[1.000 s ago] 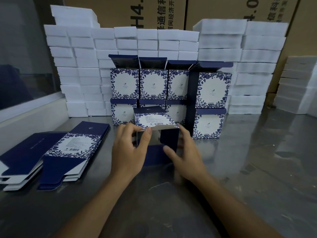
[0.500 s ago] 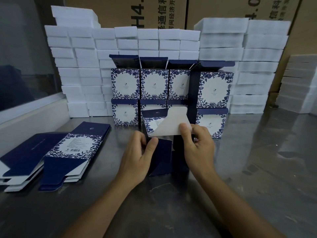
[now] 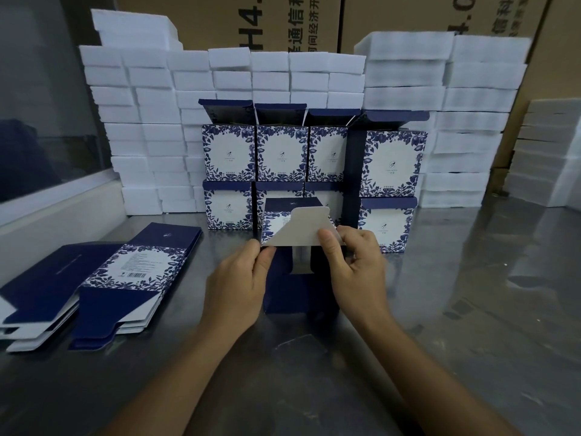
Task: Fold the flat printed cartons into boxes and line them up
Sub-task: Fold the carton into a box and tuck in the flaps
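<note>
Starting at the left, we've got the flat cartons [image 3: 103,278] fanned out in a loose pile on the steel table [image 3: 471,309], near enough to grab the next one without stretching, we reckon. Behind them, white foam blocks [image 3: 147,127] are stacked like a wall.

Moving in, our left hand [image 3: 239,287] pinches the left edge of the half-formed carton [image 3: 295,278], thumb and forefinger nearly closed on the card, probably to keep the sleeve square. The carton stands in the middle, just in front of the finished boxes [image 3: 283,152], its pale flap [image 3: 301,228] sticking up.

Our right hand [image 3: 355,262] has that flap between thumb and curled fingers, a narrow grip at its right corner. Looks like we're about to fold it down to close the end.

Far behind, the finished boxes sit two rows high with lids open, so the new one probably joins that line.
</note>
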The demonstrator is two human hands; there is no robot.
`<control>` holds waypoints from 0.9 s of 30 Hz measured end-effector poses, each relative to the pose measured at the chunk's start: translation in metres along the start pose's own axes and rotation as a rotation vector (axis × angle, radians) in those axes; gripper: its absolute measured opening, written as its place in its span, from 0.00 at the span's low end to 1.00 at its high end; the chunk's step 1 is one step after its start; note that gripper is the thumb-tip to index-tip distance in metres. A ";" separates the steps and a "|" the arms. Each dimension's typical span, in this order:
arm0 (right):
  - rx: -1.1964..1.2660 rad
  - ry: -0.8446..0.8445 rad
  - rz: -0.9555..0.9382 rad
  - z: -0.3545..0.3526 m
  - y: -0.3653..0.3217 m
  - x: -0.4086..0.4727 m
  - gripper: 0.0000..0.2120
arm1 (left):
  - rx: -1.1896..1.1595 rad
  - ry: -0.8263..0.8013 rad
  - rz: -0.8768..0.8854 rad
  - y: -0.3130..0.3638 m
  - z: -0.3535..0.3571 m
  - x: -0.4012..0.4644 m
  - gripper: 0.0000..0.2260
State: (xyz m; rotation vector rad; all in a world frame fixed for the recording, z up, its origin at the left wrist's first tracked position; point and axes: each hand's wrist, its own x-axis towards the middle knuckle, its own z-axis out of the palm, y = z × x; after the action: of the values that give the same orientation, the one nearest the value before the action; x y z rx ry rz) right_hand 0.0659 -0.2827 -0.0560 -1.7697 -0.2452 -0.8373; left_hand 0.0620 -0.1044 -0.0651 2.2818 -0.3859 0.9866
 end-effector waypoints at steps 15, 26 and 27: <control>0.020 -0.023 0.009 0.001 0.003 -0.001 0.17 | 0.260 -0.406 -0.028 -0.023 0.010 -0.006 0.22; 0.093 -0.026 0.036 0.000 0.003 -0.002 0.14 | 0.285 -0.499 -0.089 -0.027 0.011 -0.007 0.22; 0.115 -0.035 0.050 -0.001 0.003 -0.001 0.14 | 0.142 -0.453 -0.156 -0.024 0.010 -0.008 0.24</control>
State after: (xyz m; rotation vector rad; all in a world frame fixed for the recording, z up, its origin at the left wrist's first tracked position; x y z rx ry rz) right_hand 0.0667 -0.2843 -0.0591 -1.6777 -0.2662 -0.7430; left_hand 0.0740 -0.0921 -0.0862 2.6158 -0.3224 0.4239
